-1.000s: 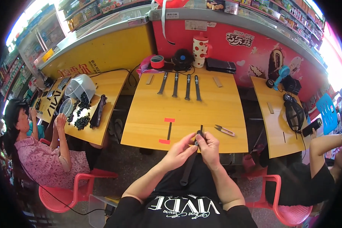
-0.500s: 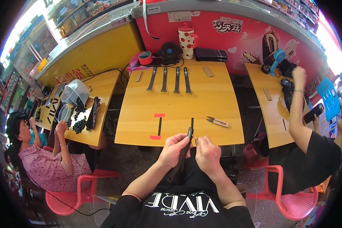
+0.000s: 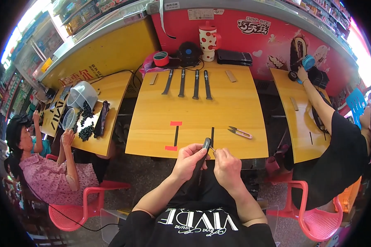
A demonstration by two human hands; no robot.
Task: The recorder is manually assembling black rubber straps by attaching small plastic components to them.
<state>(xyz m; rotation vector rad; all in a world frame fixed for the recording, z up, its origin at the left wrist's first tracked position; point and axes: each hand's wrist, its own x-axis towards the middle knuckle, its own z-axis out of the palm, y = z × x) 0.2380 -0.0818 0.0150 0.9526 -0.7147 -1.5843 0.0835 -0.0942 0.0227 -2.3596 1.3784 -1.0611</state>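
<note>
My left hand (image 3: 187, 164) is closed on a dark strap (image 3: 207, 143) with a rounded end, held up over the table's near edge. The strap's lower part hangs toward my lap. Beside it, my right hand (image 3: 228, 165) pinches a thin, needle-like piece (image 3: 212, 148) whose tip is at the strap's side; its exact kind is too small to tell. A black strip (image 3: 212, 132) lies on the table (image 3: 152, 111) just past the held strap. To its right are thread snips (image 3: 240, 132) with a pale pink handle.
Several dark straps (image 3: 182, 83) lie in a row farther back. Red tape pieces (image 3: 176, 123) mark another black strip's ends. Behind stand a dotted tumbler (image 3: 208, 42), a red tape roll (image 3: 161, 59) and a dark pouch (image 3: 234, 57). People sit at tables on both sides.
The view has turned slightly left, so the table things sit farther right. My right hand has tilted a little beside the strap. At the right, another person's arm has reached to the blue fan.
</note>
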